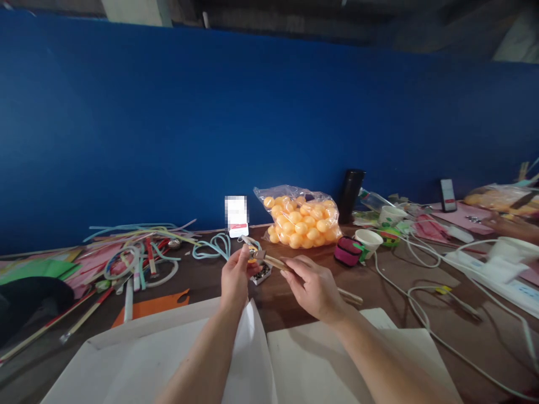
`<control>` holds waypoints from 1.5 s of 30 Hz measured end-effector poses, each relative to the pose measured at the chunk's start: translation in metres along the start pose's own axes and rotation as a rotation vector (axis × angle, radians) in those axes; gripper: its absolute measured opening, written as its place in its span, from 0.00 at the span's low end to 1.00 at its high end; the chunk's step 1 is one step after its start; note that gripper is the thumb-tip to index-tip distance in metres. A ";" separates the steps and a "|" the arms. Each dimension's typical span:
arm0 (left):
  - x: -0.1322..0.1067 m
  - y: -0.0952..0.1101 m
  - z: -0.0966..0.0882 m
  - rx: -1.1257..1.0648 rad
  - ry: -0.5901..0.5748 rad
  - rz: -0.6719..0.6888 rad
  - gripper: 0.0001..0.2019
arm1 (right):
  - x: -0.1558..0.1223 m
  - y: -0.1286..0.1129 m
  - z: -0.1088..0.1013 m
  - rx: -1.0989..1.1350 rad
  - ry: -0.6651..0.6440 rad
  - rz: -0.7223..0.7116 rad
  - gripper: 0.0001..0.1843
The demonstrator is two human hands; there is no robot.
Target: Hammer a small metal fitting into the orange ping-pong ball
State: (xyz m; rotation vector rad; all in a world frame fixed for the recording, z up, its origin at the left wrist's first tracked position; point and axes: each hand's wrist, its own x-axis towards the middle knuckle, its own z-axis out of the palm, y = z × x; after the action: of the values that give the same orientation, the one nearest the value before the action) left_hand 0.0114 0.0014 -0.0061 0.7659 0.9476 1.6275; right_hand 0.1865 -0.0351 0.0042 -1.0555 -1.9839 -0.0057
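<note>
My left hand (237, 275) is raised over the table, its thumb and fingers pinched on a small shiny, partly yellow piece (252, 253) too small to name. My right hand (314, 286) is closed round a thin wooden stick (275, 262). The stick's left end has a brownish block and meets the small piece at my left fingertips. Past my right hand, a wooden length (350, 296) lines up with the stick; I cannot tell whether it is the same one. Below my hands is a small white box (261, 276) with dark bits in it, partly hidden.
White paper sheets (147, 359) lie under my forearms. A clear bag of orange balls (301, 221) stands behind my hands. Coloured tubes and strips (138, 258) are heaped at left. At right are a paper cup (368, 241), a pink-black pouch (348, 251) and white cables (416, 306).
</note>
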 end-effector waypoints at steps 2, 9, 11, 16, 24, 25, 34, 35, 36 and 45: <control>0.000 0.000 0.000 -0.006 0.000 0.001 0.23 | 0.000 0.000 0.000 0.008 0.006 -0.009 0.14; 0.002 -0.002 -0.001 -0.017 0.009 0.002 0.23 | 0.000 0.002 0.001 0.005 0.002 -0.012 0.15; 0.002 -0.002 -0.001 -0.022 0.007 0.001 0.23 | 0.000 0.002 0.001 0.005 0.003 -0.010 0.15; 0.002 -0.003 -0.001 -0.028 -0.003 0.004 0.22 | 0.000 0.002 0.001 0.009 0.003 -0.013 0.14; 0.002 -0.002 0.000 -0.023 0.006 -0.004 0.23 | 0.000 0.003 0.003 0.005 -0.015 0.022 0.13; 0.001 -0.002 0.000 -0.034 0.013 -0.009 0.23 | -0.001 0.003 0.003 0.014 -0.004 0.020 0.13; -0.002 0.002 0.001 -0.036 0.015 -0.016 0.23 | 0.000 0.001 0.001 0.087 0.055 0.005 0.14; -0.002 0.001 0.002 -0.033 0.015 -0.013 0.23 | 0.000 0.000 0.001 0.085 0.046 0.002 0.14; -0.001 0.001 0.002 -0.027 0.016 -0.011 0.23 | 0.000 0.000 0.002 0.077 0.036 -0.001 0.15; 0.001 -0.003 0.000 0.004 0.015 -0.002 0.24 | -0.001 0.002 0.002 0.030 0.040 -0.010 0.14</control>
State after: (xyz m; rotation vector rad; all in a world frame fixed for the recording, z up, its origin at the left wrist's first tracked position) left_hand 0.0122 0.0022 -0.0086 0.7565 0.9623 1.6322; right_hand 0.1866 -0.0332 0.0016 -1.0187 -1.9470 -0.0026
